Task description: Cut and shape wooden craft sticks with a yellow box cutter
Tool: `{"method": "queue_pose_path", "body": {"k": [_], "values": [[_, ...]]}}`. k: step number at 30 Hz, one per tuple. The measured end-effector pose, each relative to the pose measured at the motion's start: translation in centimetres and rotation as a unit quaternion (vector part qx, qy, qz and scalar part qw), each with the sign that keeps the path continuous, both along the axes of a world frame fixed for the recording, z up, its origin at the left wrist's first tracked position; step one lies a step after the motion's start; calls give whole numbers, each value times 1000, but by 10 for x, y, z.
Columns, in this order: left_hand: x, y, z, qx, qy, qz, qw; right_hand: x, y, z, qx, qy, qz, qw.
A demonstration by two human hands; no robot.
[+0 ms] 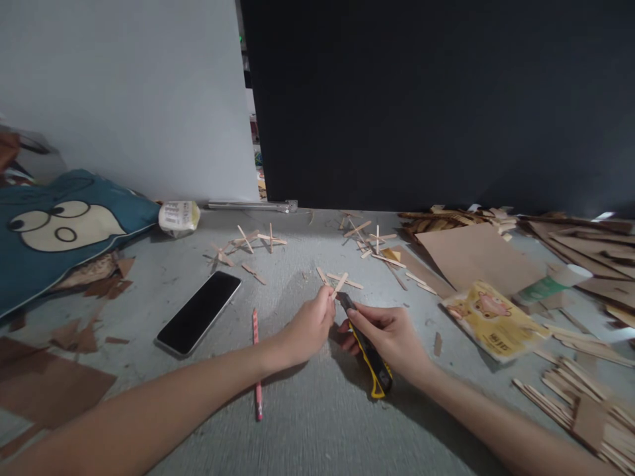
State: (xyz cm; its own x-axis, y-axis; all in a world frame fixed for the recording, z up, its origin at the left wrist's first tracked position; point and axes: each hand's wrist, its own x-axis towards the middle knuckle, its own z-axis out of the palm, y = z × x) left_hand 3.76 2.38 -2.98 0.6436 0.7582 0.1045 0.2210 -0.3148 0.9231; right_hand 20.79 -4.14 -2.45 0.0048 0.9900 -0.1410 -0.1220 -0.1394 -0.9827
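My left hand (313, 322) is closed around a pale wooden craft stick (340, 284), whose upper end sticks out past the fingers. In my right hand (389, 334) is a black and yellow utility knife (370, 357), gripped along its handle. The knife's tip is close to the stick, beside my left fingers; whether the blade touches the wood I cannot tell. Just beyond my hands lie a few loose craft sticks (350, 283). Farther back, crossed-stick pieces stand on the surface, one group on the left (247, 239) and another on the right (358, 228).
A black phone (200, 313) and a pink pencil (256, 363) lie left of my hands. Cardboard scraps (54, 383) and a blue cushion (74, 231) are farther left. On the right are a yellow packet (493, 320), a glue stick (553, 284), cardboard (469, 254) and piled sticks (570, 396).
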Motion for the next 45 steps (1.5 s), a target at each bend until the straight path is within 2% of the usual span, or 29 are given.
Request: {"method": "queue_pose_path", "body": {"k": [10,24,31,37,45], "values": [[-1,-3,5,30,65,14,997,-2,-2,7,-15,-21,9,1000],[0,-3,2,41,58,18,997,-2,-2,4,-7,-9,12,1000],[1,-7,9,23,94,4,995,-9,-6,5,-4,-31,-10,999],[-2,-10,14,30,139,-18,990,-15,-12,13,-19,-30,-24,999],[-1,-5,9,0,39,-44,998,-17,-13,13,-7,-11,-38,999]]}}
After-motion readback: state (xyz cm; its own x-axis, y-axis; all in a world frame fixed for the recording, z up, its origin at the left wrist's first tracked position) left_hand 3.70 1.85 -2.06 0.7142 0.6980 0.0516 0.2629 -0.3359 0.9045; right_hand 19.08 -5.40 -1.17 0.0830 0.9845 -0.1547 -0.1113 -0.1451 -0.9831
